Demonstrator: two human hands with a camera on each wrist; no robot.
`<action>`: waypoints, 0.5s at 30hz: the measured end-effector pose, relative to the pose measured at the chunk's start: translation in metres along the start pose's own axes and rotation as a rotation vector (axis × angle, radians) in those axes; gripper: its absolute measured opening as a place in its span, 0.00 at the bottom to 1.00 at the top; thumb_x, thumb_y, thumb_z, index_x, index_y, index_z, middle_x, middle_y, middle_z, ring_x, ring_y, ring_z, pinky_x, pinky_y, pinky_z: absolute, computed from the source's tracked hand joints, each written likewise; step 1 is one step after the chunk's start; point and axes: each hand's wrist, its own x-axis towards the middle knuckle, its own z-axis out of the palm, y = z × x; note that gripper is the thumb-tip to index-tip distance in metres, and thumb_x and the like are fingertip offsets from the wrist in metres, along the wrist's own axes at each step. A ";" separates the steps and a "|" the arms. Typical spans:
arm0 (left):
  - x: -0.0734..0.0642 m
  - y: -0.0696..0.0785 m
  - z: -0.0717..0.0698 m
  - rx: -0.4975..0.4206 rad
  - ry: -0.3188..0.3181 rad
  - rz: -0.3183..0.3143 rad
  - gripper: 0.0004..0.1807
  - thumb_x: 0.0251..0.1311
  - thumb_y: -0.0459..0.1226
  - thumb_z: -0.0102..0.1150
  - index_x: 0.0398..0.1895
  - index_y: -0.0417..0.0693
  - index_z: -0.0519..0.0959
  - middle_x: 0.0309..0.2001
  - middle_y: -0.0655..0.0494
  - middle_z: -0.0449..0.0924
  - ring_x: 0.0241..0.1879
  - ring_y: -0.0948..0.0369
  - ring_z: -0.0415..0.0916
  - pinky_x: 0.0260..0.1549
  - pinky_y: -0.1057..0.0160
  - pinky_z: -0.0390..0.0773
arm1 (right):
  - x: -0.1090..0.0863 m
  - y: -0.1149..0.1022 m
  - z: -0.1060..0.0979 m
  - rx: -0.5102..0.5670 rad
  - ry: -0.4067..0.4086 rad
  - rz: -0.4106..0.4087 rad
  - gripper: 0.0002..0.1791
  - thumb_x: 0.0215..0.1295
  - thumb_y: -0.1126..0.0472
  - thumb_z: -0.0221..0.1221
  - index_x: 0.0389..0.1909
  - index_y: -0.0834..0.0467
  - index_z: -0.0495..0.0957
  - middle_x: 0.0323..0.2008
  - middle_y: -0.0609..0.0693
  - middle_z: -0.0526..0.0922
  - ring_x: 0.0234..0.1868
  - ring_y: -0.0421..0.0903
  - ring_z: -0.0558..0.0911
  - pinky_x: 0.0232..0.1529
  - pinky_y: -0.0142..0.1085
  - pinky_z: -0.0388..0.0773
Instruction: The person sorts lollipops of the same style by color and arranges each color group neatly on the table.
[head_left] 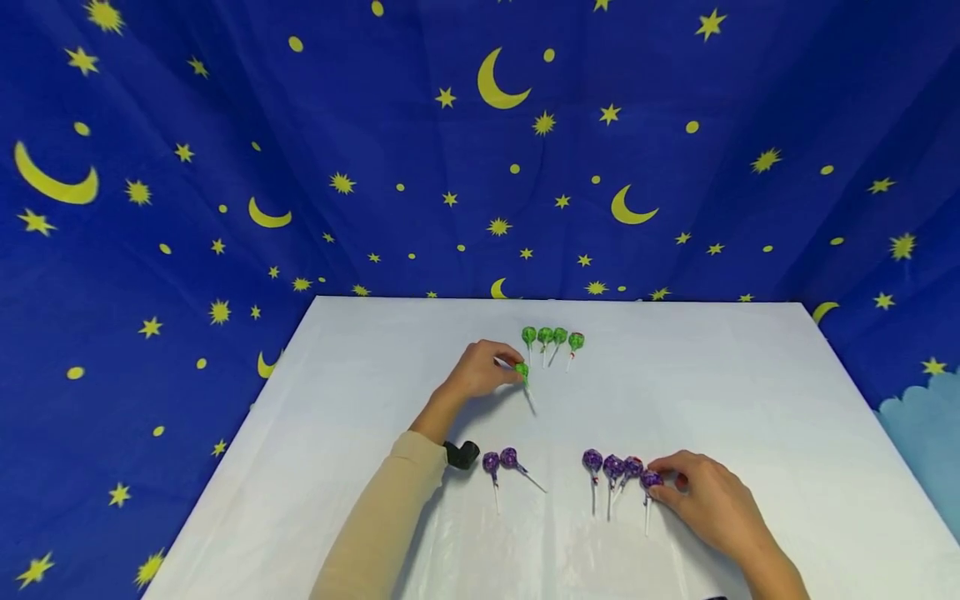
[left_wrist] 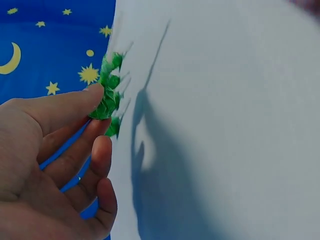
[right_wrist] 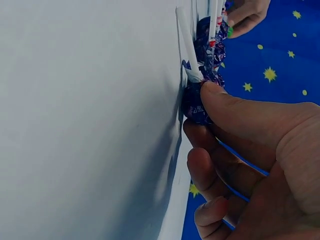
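Note:
My left hand [head_left: 483, 369] pinches a green-wrapped lollipop [head_left: 522, 370] by its head, the white stick pointing towards me. In the left wrist view the green head [left_wrist: 102, 107] sits between thumb and fingertips, with a shadow on the table beside it. Just beyond, several green lollipops [head_left: 545, 335] lie in a row. My right hand [head_left: 708, 500] grips a purple-wrapped lollipop [head_left: 651, 479] by its head, at the right end of a row of purple lollipops [head_left: 612, 467]. In the right wrist view, thumb and fingers hold that purple head [right_wrist: 195, 104], its stick angled up.
Two more purple lollipops [head_left: 491, 463] lie left of the middle, near the black wrist device [head_left: 462, 455] on my left arm. The white table [head_left: 712, 375] ends at a blue curtain [head_left: 420, 150] with yellow moons and stars.

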 end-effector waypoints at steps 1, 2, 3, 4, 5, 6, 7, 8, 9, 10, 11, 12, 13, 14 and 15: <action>0.001 -0.002 0.000 0.004 0.004 0.000 0.11 0.52 0.40 0.72 0.40 0.55 0.86 0.35 0.64 0.82 0.35 0.63 0.79 0.31 0.64 0.77 | 0.000 0.000 0.000 -0.001 0.002 0.003 0.14 0.50 0.54 0.72 0.39 0.48 0.85 0.25 0.37 0.73 0.28 0.39 0.70 0.26 0.38 0.66; 0.002 -0.003 0.000 0.009 0.008 0.002 0.11 0.52 0.39 0.72 0.40 0.54 0.86 0.35 0.63 0.82 0.36 0.62 0.79 0.32 0.64 0.77 | -0.001 0.000 0.000 0.000 0.002 0.003 0.14 0.50 0.55 0.72 0.39 0.48 0.85 0.25 0.37 0.72 0.28 0.39 0.70 0.27 0.38 0.66; 0.003 -0.003 -0.001 0.015 0.011 0.003 0.11 0.51 0.38 0.72 0.40 0.53 0.86 0.35 0.62 0.82 0.36 0.62 0.79 0.33 0.64 0.77 | -0.001 0.000 0.001 0.001 0.000 0.005 0.13 0.50 0.54 0.72 0.39 0.48 0.85 0.25 0.37 0.72 0.28 0.39 0.70 0.26 0.38 0.65; 0.004 -0.005 -0.001 0.025 0.016 0.004 0.11 0.51 0.38 0.73 0.40 0.52 0.86 0.35 0.62 0.82 0.37 0.62 0.79 0.34 0.64 0.77 | -0.001 0.000 0.001 0.002 -0.003 0.006 0.14 0.50 0.54 0.72 0.39 0.48 0.85 0.25 0.37 0.72 0.28 0.39 0.70 0.27 0.38 0.66; 0.005 -0.006 -0.001 0.038 0.016 0.002 0.11 0.51 0.38 0.73 0.40 0.52 0.86 0.35 0.62 0.83 0.37 0.62 0.79 0.36 0.64 0.76 | -0.001 0.001 0.001 0.004 -0.008 0.008 0.14 0.50 0.54 0.72 0.39 0.48 0.85 0.25 0.37 0.72 0.28 0.39 0.70 0.27 0.38 0.66; 0.006 -0.006 -0.001 0.052 0.015 0.003 0.11 0.51 0.37 0.72 0.40 0.51 0.86 0.35 0.62 0.83 0.38 0.62 0.79 0.38 0.64 0.76 | -0.001 0.001 0.001 0.006 -0.011 0.011 0.14 0.50 0.54 0.72 0.39 0.48 0.85 0.25 0.37 0.73 0.28 0.39 0.71 0.27 0.38 0.66; 0.008 -0.007 -0.001 0.063 0.015 0.007 0.11 0.51 0.37 0.72 0.40 0.51 0.86 0.35 0.62 0.83 0.39 0.62 0.78 0.40 0.63 0.75 | -0.001 0.002 0.001 0.007 -0.012 0.013 0.14 0.50 0.54 0.72 0.39 0.47 0.85 0.25 0.37 0.73 0.28 0.39 0.71 0.27 0.38 0.66; 0.009 -0.007 -0.001 0.070 0.015 0.008 0.11 0.51 0.37 0.72 0.40 0.50 0.86 0.35 0.62 0.83 0.39 0.62 0.78 0.41 0.62 0.75 | -0.001 0.002 0.001 0.007 -0.011 0.014 0.14 0.50 0.54 0.72 0.39 0.47 0.85 0.25 0.37 0.73 0.29 0.39 0.71 0.27 0.38 0.67; 0.011 -0.007 -0.001 0.075 0.018 0.008 0.12 0.51 0.37 0.72 0.40 0.50 0.86 0.35 0.62 0.83 0.40 0.62 0.78 0.42 0.62 0.74 | -0.001 0.002 0.001 0.007 -0.008 0.015 0.14 0.49 0.54 0.72 0.39 0.47 0.85 0.25 0.37 0.73 0.29 0.39 0.71 0.27 0.38 0.67; 0.012 -0.007 -0.002 0.080 0.020 0.006 0.12 0.52 0.37 0.72 0.40 0.51 0.86 0.35 0.62 0.83 0.40 0.62 0.77 0.44 0.61 0.74 | -0.001 0.003 0.000 0.006 -0.006 0.014 0.14 0.49 0.54 0.72 0.39 0.47 0.85 0.25 0.37 0.74 0.29 0.39 0.71 0.27 0.38 0.67; 0.014 -0.008 -0.002 0.082 0.023 0.003 0.11 0.52 0.37 0.72 0.40 0.51 0.86 0.35 0.62 0.83 0.41 0.61 0.77 0.45 0.61 0.73 | -0.001 0.003 0.000 0.006 -0.004 0.013 0.14 0.49 0.54 0.72 0.39 0.47 0.85 0.25 0.37 0.74 0.29 0.39 0.71 0.27 0.38 0.67; 0.015 -0.008 -0.002 0.082 0.029 0.002 0.11 0.52 0.37 0.72 0.40 0.51 0.86 0.35 0.62 0.83 0.42 0.61 0.77 0.46 0.60 0.73 | 0.000 0.003 0.000 0.005 -0.002 0.012 0.14 0.49 0.54 0.72 0.39 0.46 0.85 0.25 0.37 0.74 0.29 0.39 0.71 0.27 0.38 0.67; 0.016 -0.008 -0.003 0.084 0.035 -0.002 0.11 0.52 0.37 0.72 0.40 0.51 0.86 0.35 0.62 0.82 0.42 0.60 0.77 0.47 0.59 0.73 | 0.000 0.003 0.000 0.004 0.000 0.012 0.13 0.49 0.54 0.72 0.39 0.46 0.86 0.25 0.37 0.74 0.29 0.39 0.71 0.27 0.38 0.67; 0.018 -0.008 -0.003 0.083 0.040 -0.010 0.11 0.52 0.37 0.72 0.40 0.52 0.86 0.35 0.62 0.82 0.43 0.60 0.76 0.48 0.58 0.72 | 0.000 0.003 0.000 0.004 -0.001 0.010 0.13 0.50 0.54 0.72 0.39 0.46 0.86 0.25 0.37 0.74 0.29 0.39 0.71 0.27 0.38 0.67; 0.018 -0.009 -0.003 0.087 0.045 -0.015 0.11 0.52 0.37 0.71 0.40 0.52 0.86 0.36 0.62 0.82 0.44 0.59 0.76 0.48 0.58 0.72 | 0.001 0.003 0.000 0.006 -0.002 0.011 0.13 0.50 0.54 0.72 0.39 0.46 0.86 0.25 0.37 0.74 0.29 0.39 0.71 0.28 0.38 0.67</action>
